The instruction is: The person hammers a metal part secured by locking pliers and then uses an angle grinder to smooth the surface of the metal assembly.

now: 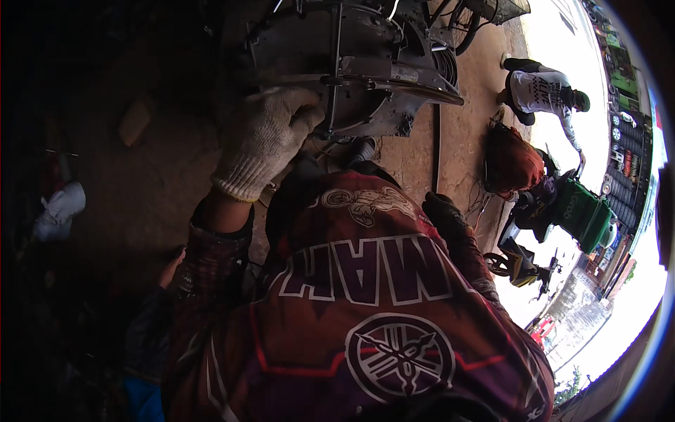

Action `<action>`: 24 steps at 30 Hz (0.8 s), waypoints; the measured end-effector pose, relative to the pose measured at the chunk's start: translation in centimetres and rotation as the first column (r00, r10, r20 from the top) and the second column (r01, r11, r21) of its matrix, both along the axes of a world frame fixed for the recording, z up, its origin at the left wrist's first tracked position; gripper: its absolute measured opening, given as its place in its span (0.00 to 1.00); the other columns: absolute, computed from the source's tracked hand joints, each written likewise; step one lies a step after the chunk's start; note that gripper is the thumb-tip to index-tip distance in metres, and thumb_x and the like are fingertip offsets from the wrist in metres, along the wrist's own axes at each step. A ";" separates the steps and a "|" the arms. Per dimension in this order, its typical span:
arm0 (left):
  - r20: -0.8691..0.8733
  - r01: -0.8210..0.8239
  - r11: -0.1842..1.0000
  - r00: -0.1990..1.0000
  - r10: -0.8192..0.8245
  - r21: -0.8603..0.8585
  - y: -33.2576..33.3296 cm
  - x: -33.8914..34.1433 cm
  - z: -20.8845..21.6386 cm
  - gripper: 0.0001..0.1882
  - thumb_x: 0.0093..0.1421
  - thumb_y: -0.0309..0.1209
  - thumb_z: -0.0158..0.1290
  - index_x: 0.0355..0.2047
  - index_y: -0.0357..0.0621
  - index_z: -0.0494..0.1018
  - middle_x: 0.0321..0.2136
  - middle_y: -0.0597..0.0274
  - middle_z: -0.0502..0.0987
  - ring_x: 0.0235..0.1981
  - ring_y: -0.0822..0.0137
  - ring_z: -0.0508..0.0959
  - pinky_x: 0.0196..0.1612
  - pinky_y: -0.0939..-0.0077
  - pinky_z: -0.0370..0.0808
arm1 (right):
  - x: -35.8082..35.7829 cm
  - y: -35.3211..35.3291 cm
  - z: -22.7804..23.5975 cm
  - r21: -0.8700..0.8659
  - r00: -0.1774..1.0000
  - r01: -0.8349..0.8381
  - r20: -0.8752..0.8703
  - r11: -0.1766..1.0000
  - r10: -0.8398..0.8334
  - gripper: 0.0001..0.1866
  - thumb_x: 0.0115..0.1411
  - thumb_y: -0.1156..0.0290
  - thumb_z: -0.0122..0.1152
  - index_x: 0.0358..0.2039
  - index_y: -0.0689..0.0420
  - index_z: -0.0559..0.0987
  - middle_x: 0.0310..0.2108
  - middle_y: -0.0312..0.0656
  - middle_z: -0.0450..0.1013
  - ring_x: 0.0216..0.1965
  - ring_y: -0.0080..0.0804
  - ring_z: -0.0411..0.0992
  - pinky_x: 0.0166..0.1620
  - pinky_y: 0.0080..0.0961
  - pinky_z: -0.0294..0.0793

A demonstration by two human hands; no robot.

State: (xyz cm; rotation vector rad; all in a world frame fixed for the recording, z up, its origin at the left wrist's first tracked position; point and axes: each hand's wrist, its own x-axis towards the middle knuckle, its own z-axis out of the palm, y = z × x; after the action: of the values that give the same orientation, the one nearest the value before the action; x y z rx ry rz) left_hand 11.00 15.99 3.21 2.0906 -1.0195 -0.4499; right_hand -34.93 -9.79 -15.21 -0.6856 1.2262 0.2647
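Note:
A dark metal assembly (365, 67) with a curved rim, upright bars and flat panels stands at the top middle, in front of me. My left hand (264, 137), in a pale knitted work glove with a yellow cuff edge, is at its lower left side. The fingers of that hand are bent and closed near the rim; what they hold is in shadow. Lower down on the right, beside my body, is my right hand (444, 211). It is dark and apart from the assembly, and its fingers do not show clearly.
A block (137, 121) lies on the dark floor at left. Another person's hand (172, 267) shows beside my left arm. To the right, a person in a white shirt (538, 91) bends near a motorcycle with a green box (583, 214). Stacked tyres (622, 190) stand beyond.

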 end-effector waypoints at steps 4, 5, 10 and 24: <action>0.002 -0.004 0.996 1.000 0.004 0.093 -1.0 -0.2 -1.0 0.08 0.60 0.32 0.61 0.37 0.42 0.81 0.31 0.56 0.83 0.32 0.58 0.84 0.36 0.66 0.79 | 3.9 2.7 2.4 -0.165 0.973 0.050 -0.214 0.985 -0.085 0.11 0.68 0.62 0.59 0.29 0.51 0.72 0.20 0.31 0.64 0.19 0.28 0.67 0.22 0.32 0.66; 0.021 -0.024 0.997 1.000 0.022 0.071 -0.7 -0.5 -0.8 0.08 0.59 0.30 0.61 0.37 0.39 0.81 0.31 0.54 0.82 0.32 0.60 0.83 0.35 0.68 0.78 | 3.7 2.7 2.1 -0.152 0.977 0.006 -0.210 0.988 -0.038 0.11 0.67 0.61 0.60 0.31 0.51 0.72 0.21 0.31 0.65 0.19 0.28 0.67 0.23 0.32 0.67; 0.243 0.148 0.975 0.952 -0.185 0.165 -0.4 -1.0 -0.1 0.09 0.60 0.27 0.60 0.38 0.35 0.80 0.33 0.51 0.82 0.34 0.60 0.83 0.38 0.68 0.77 | -1.0 2.3 -3.8 0.012 0.998 0.023 -0.065 1.000 -0.023 0.22 0.65 0.56 0.65 0.50 0.60 0.75 0.31 0.38 0.74 0.28 0.32 0.75 0.33 0.33 0.78; 0.211 -0.261 0.852 0.960 0.181 0.453 -2.7 -4.4 1.3 0.12 0.61 0.33 0.59 0.41 0.39 0.81 0.35 0.50 0.82 0.36 0.53 0.81 0.43 0.65 0.76 | -14.8 0.0 -12.1 0.259 0.976 0.216 -0.061 0.942 -0.207 0.13 0.69 0.56 0.58 0.32 0.47 0.69 0.22 0.32 0.65 0.21 0.32 0.65 0.25 0.33 0.67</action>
State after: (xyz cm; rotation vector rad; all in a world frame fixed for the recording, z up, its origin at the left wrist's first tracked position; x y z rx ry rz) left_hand 6.59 13.25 4.48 2.6936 -0.7913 -0.4528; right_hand -49.70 -9.80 -27.36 -0.3161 1.2575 0.2555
